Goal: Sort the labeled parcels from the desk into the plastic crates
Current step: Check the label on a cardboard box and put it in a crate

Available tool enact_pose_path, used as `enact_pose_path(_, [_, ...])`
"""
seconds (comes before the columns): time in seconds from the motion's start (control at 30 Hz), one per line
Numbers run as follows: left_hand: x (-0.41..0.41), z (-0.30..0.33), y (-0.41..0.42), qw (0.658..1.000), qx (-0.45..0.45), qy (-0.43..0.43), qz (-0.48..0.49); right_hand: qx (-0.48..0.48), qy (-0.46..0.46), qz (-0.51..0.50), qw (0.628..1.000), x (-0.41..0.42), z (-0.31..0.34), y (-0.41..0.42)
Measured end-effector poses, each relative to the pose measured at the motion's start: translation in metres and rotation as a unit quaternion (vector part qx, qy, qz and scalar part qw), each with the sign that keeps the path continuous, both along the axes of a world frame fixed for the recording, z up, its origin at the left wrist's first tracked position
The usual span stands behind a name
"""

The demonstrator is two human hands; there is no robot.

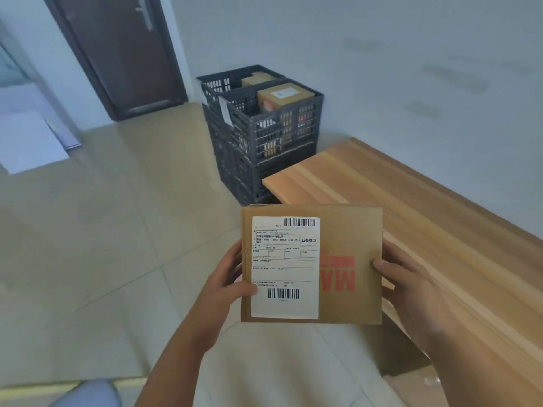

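Note:
I hold a flat brown cardboard parcel (349, 230) in front of me, its white shipping label facing up. My left hand (226, 283) grips its left edge with the thumb on the label. On the parcel's right edge my right hand (411, 286) clasps it with the thumb on top. Two dark plastic crates stand stacked on others against the far wall: the nearer crate (273, 113) holds a labeled brown box (283, 96), and the farther crate (232, 77) holds another brown box (255, 79). The wooden desk (426, 207) stretches along my right side.
A dark brown door (117, 51) is at the back left. White sheets (29, 139) lean low at the left. Beige floor tiles (117, 215) lie between me and the crates. A cardboard piece (411, 386) lies on the floor under the desk edge.

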State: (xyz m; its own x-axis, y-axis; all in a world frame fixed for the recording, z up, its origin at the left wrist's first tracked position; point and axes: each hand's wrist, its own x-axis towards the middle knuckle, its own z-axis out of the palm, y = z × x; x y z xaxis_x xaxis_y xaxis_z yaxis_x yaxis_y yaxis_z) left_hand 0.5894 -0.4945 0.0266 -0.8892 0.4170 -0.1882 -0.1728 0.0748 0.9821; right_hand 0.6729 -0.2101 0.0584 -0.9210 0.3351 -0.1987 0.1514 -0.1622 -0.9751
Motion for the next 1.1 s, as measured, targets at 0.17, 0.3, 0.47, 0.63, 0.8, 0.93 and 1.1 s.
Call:
enact_pose_path(0.17, [-0.019, -0.016, -0.050, 0.997, 0.010, -0.033, 0.063, 0.010, -0.022, 0.044, 0.999, -0.056, -0.012, -0.044])
enact_pose_path(0.3, [-0.053, -0.031, -0.062, 0.993, 0.009, -0.058, 0.100, 0.009, -0.057, 0.060, 0.997, -0.105, -0.029, -0.059])
enact_pose_path(0.47, [-0.125, -0.036, -0.065, 0.990, -0.006, -0.076, 0.121, -0.005, -0.082, 0.078, 0.994, -0.197, -0.049, -0.059])
enact_pose_path(0.63, [-0.226, -0.015, -0.061, 0.990, -0.042, -0.071, 0.118, -0.042, -0.088, 0.087, 0.991, -0.306, -0.051, -0.054])
enact_pose_path(0.8, [-0.315, 0.003, -0.070, 0.988, -0.054, -0.049, 0.138, -0.064, -0.083, 0.112, 0.988, -0.403, -0.048, -0.061])
enact_pose_path(0.93, [-0.367, 0.000, -0.094, 0.983, -0.053, -0.041, 0.169, -0.053, -0.088, 0.142, 0.984, -0.474, -0.050, -0.083])
enact_pose_path(1.1, [-0.442, -0.010, -0.129, 0.978, -0.044, -0.044, 0.198, -0.029, -0.097, 0.170, 0.980, -0.565, -0.054, -0.120])
